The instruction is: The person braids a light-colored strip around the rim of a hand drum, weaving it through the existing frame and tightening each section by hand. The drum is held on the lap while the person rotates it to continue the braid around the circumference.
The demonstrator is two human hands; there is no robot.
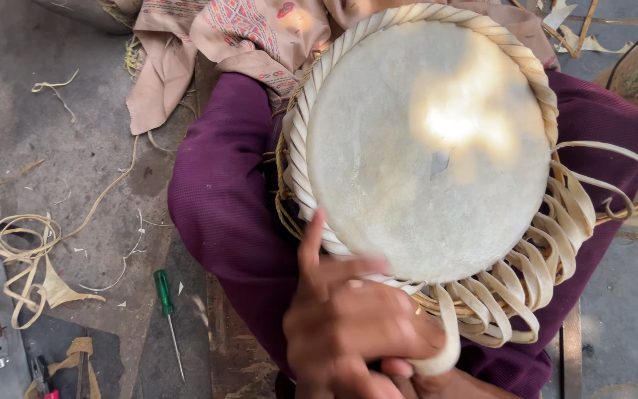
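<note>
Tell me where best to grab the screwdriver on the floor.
Grip the screwdriver by its green handle, coming from above. It lies flat on the floor, handle toward the drum, thin shaft pointing away; the handle is the thicker part, with bare floor either side. Both hands, left and right, are on the lacing.

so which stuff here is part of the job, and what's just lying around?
In use: drum, lacing strips, strip end gripped by both hands.
Lying about: screwdriver, strip scraps, patterned cloth.
</note>
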